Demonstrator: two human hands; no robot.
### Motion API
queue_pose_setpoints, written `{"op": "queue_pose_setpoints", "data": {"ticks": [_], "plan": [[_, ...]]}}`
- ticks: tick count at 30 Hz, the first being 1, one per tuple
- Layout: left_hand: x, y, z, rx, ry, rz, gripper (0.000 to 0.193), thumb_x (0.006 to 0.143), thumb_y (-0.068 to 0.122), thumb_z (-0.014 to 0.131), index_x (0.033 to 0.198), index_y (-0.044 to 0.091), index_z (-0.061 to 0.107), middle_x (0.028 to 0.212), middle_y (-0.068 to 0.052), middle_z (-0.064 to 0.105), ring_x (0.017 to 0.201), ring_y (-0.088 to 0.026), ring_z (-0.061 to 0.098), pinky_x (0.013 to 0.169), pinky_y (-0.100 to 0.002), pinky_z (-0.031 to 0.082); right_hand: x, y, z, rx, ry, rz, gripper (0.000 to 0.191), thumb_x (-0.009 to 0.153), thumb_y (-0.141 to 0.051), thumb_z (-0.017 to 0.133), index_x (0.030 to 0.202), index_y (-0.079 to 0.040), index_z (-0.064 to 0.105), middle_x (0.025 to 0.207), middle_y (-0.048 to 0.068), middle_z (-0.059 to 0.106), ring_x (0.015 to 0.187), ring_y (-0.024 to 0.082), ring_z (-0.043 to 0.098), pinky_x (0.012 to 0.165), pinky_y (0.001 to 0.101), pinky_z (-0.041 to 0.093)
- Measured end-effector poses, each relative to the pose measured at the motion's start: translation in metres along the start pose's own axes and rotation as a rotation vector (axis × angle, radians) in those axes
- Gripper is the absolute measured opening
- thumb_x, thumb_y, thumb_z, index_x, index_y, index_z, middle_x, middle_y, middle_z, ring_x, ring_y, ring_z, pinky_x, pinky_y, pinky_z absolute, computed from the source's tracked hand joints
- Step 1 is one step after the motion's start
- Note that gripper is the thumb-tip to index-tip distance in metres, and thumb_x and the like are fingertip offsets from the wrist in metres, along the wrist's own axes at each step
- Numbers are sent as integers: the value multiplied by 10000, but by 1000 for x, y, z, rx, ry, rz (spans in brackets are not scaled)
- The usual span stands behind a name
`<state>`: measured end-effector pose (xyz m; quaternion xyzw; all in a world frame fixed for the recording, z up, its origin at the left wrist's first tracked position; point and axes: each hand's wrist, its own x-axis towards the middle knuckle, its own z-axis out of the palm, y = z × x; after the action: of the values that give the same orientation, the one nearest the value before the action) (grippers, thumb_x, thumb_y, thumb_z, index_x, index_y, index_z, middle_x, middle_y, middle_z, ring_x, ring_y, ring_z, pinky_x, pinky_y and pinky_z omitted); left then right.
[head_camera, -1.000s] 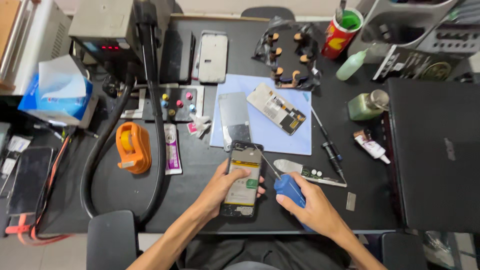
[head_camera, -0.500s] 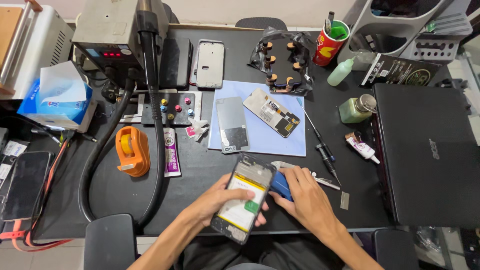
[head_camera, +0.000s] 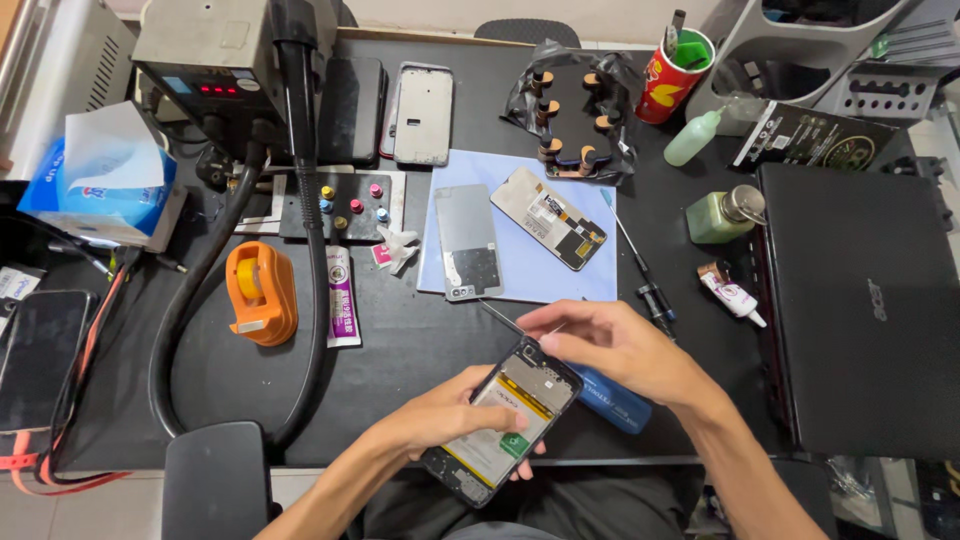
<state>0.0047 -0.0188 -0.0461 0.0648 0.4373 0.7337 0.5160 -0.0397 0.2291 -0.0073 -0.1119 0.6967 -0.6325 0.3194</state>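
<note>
My left hand (head_camera: 440, 415) holds an opened phone (head_camera: 500, 425) near the table's front edge, with its yellow and green insides facing up. My right hand (head_camera: 615, 350) hovers over the phone's top end, thumb and forefinger pinched together at its upper corner. What they pinch, if anything, is too small to see. A blue-handled screwdriver (head_camera: 612, 398) lies beneath that hand. Its thin shaft pokes out to the upper left past the phone's corner.
A pale blue mat (head_camera: 600, 275) holds a phone back cover (head_camera: 468, 240) and a display panel (head_camera: 548, 217). An orange tape dispenser (head_camera: 260, 292), a glue tube (head_camera: 340, 298) and a black hose (head_camera: 310, 250) lie left. A closed laptop (head_camera: 865, 310) is right, a green bottle (head_camera: 722, 215) beside it.
My right hand has left the blue screwdriver handle and moved up to the phone's top end. The phone has tilted and come nearer the table's front edge.
</note>
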Motion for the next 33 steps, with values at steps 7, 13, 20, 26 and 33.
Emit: {"op": "queue_pose_setpoints", "data": {"ticks": [7,13,20,26,33], "plan": [[-2,-5,-7,48,-4,-43,357,947,113,636,1261,-39,560,1020,-177,719,791,-245,749,736,-364,631,16,5,8,-6,-66,81,259,929,-119,677,1117,35,769,934,54,769,855,89,696,786,272,565],[0,-2,-10,101,9,-104,341,930,102,612,1247,-10,556,996,-154,724,764,-225,746,726,-357,625,20,19,6,23,-55,111,247,897,-84,653,1071,50,766,907,61,765,824,85,688,774,255,559],[0,-2,-15,86,6,-147,326,942,96,614,1242,-17,556,981,-160,719,744,-231,743,706,-358,624,26,31,4,65,-77,138,249,894,-81,656,1057,76,762,884,75,752,795,89,666,712,260,542],[2,-3,-20,-16,-66,-139,346,943,85,618,1257,-32,532,973,-170,712,746,-259,743,692,-376,630,26,43,1,155,-90,113,234,896,-96,680,1054,69,735,944,65,760,863,80,696,782,250,564],[-1,2,-58,-170,187,27,295,938,160,684,1155,-29,623,1092,-208,737,932,-260,767,857,-393,630,30,61,-19,240,169,92,235,930,-97,692,1101,55,749,903,45,713,767,77,602,691,245,491]]}}
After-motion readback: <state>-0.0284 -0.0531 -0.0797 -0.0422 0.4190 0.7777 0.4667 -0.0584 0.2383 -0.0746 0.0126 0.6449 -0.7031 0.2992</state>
